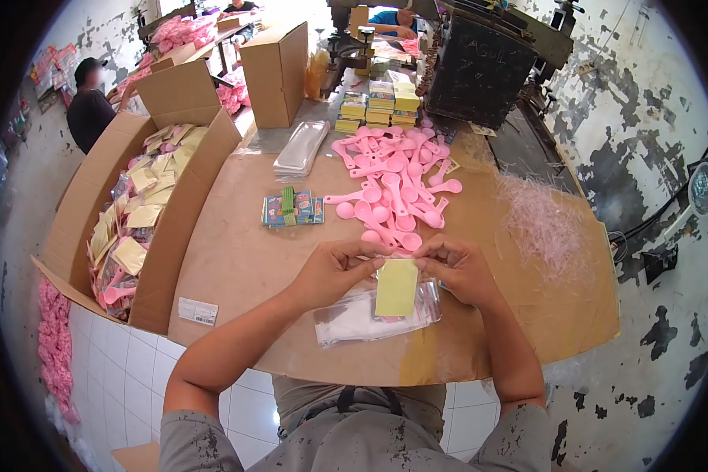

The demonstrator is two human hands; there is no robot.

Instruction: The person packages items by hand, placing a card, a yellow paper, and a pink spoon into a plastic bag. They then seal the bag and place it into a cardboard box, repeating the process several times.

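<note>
Between my left hand (337, 269) and my right hand (460, 271) a small clear plastic bag with a pale yellow card (396, 288) in it is held upright. Both hands are closed, thumb and fingers pinching the bag's top corners. Something pink shows at the top edge, too small to make out. Below lie flat clear plastic bags (346, 322) on the cardboard-covered table (236, 259). Just beyond my fingers spreads a heap of pink plastic scoops (393, 189). Left of the heap sits a bundle of printed cards (275, 211) with a green band round it.
A big carton (153, 303) at the left holds filled packets. Clear sleeves (300, 151) and card stacks (380, 104) lie farther back, near a black machine box (480, 71). Plastic shreds (543, 224) are at the right. A person (92, 110) stands beyond the carton.
</note>
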